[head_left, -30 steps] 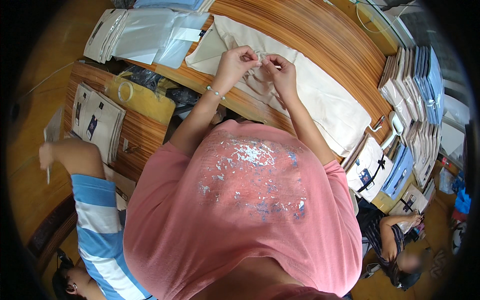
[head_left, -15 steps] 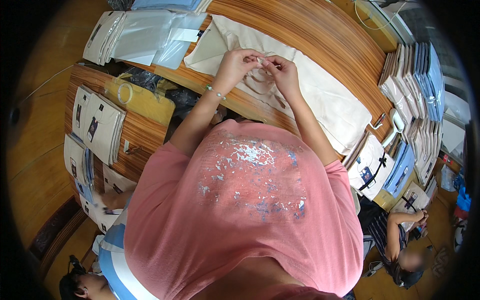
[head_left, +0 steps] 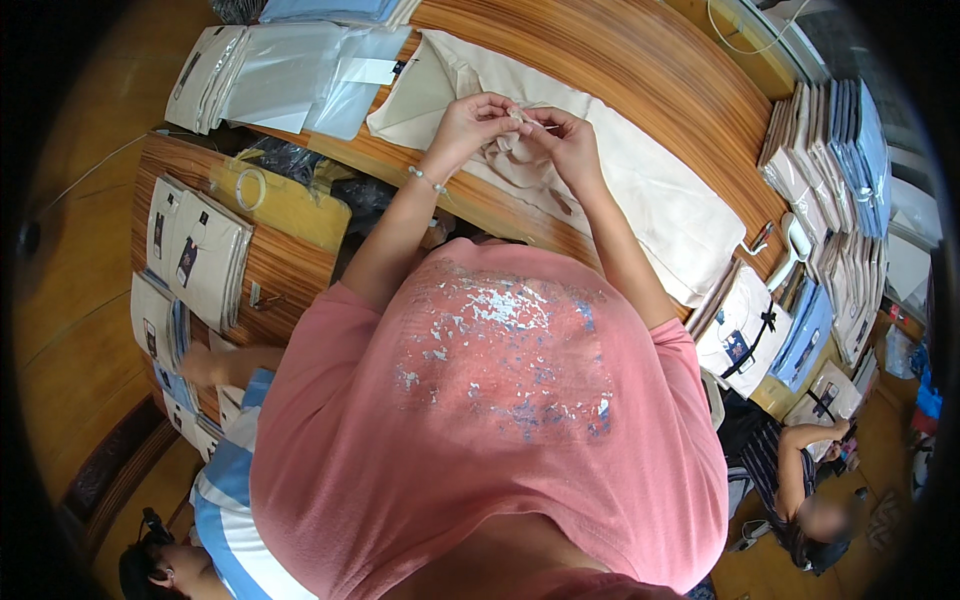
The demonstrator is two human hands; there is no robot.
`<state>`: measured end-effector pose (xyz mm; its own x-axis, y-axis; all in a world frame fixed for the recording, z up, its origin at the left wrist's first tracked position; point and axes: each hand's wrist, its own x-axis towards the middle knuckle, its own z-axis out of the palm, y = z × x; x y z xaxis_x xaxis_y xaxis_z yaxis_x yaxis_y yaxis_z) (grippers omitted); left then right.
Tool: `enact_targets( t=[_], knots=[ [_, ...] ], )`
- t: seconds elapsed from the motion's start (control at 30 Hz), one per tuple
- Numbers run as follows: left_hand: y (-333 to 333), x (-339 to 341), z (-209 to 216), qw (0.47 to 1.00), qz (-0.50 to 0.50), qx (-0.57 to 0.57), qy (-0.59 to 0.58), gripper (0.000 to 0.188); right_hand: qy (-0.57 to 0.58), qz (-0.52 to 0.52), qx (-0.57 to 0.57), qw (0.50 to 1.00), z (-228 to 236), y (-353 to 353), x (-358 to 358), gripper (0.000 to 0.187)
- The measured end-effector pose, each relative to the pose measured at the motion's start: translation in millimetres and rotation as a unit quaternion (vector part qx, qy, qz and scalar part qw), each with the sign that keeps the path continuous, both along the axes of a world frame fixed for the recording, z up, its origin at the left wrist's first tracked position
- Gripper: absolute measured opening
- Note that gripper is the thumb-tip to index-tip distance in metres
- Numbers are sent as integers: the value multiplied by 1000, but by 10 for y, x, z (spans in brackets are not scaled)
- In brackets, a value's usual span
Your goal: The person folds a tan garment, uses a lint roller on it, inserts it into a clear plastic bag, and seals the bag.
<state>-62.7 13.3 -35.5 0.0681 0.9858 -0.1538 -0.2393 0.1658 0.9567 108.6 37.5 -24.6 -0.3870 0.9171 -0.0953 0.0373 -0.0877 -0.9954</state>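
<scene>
Pinching a bunched fold of cream cloth (head_left: 600,185) between them, the left hand (head_left: 470,122) and the right hand (head_left: 568,140) meet just above the wooden tabletop (head_left: 650,80), fingertips almost touching each other. The grip of the left hand is closed on the gathered fabric at its top; the grip of the right hand is closed on the same bunch from the other side, with what looks like a thin thread or pin running between the two, too small to make out. A beaded bracelet (head_left: 428,180) sits on the left wrist. The cloth lies spread across the middle of the tabletop, reaching from the far left part toward the near right edge, and the lifted bunch sits near its near edge.

At the far left corner of the tabletop lie clear plastic sleeves (head_left: 290,75), overlapping one another. Along the right edge stand rows of flat packed bags (head_left: 830,170), white and blue, set on edge. A lower wooden side table (head_left: 200,200) at the left carries more folded printed bags (head_left: 205,260) and a roll of tape (head_left: 251,188). A person in a blue-and-white striped shirt (head_left: 225,510) reaches toward that stack. Another seated person (head_left: 800,480) is at the lower right.
</scene>
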Motion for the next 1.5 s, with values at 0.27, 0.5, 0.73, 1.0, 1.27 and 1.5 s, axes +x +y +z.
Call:
enact_targets(
  t=[0.27,0.5,0.73,1.0,1.27,1.5],
  knots=[
    [-26,20,22,999,21,12,27,20,-10,-42,13,999,-28,-2,-7,15],
    [-46,127,54,998,67,21,3,17,30,-49,-59,997,-37,3,8,13],
    [-75,190,35,955,105,142,240,10,90,-66,-116,987,-11,-22,14,13],
    [-52,226,26,967,91,122,206,9,94,-73,-109,987,-86,-17,35,12],
    [-92,328,-18,982,119,54,139,14,81,-110,-78,988,-75,-39,0,10],
    [-67,280,-93,992,110,22,66,10,98,-122,-97,983,-46,-61,-11,9]
  ],
)
